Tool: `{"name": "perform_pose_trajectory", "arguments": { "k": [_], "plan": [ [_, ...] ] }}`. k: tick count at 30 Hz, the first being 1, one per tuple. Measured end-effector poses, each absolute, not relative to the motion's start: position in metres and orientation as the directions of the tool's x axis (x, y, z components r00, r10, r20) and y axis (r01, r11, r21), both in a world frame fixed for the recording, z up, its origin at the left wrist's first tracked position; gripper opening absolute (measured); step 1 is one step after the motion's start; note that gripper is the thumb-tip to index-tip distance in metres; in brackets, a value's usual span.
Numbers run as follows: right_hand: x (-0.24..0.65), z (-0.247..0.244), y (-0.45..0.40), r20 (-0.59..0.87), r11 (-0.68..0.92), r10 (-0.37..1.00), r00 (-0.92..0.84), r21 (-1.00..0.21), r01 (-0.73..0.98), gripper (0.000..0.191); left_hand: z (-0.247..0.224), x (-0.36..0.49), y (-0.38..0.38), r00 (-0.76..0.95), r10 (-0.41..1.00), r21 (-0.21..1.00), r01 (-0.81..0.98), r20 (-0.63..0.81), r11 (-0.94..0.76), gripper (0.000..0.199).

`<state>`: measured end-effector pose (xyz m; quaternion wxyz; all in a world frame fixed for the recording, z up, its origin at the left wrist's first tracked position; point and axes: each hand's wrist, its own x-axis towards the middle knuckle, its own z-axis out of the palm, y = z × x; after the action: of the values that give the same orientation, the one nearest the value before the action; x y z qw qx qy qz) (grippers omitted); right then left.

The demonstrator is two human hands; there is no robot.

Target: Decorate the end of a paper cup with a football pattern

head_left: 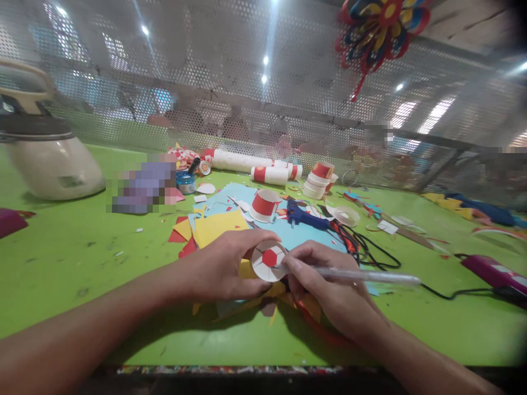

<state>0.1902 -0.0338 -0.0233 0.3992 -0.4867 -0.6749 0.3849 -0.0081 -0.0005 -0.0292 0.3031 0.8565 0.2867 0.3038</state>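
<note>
Between its thumb and fingers, my left hand [230, 263] grips a small round paper piece [263, 270]. Its white face bears a red hexagon with dark lines running outward, like a football pattern. My right hand [325, 277] is closed round a pale, translucent pen [370, 275], its tip at the face beside the hexagon. Whether the round piece is a flat disc or a cup's base I cannot tell. Beneath the hands lie yellow paper [220, 226] and blue paper [230, 195]. A red-and-white paper cup [265, 205] stands just beyond them.
A blue glue gun [307, 216] with a black cord lies behind my right hand. Stacked paper cups [318, 181] and a long cup roll [242, 160] sit farther back. A blue jar [186, 182], a large jug [53, 164] and a purple tool [494, 274] are also on the green table [82, 263].
</note>
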Motion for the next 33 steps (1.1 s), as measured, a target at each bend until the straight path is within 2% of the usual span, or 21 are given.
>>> {"name": "perform_pose_trajectory", "arguments": {
  "k": [33],
  "plan": [
    [0.1897, -0.0280, -0.0344, 0.095, 0.176, 0.959, -0.266, -0.937, 0.302, 0.014, -0.0200, -0.0078, -0.0013, 0.655, 0.677, 0.677, 0.333, 0.334, -0.656, 0.039]
  ]
}}
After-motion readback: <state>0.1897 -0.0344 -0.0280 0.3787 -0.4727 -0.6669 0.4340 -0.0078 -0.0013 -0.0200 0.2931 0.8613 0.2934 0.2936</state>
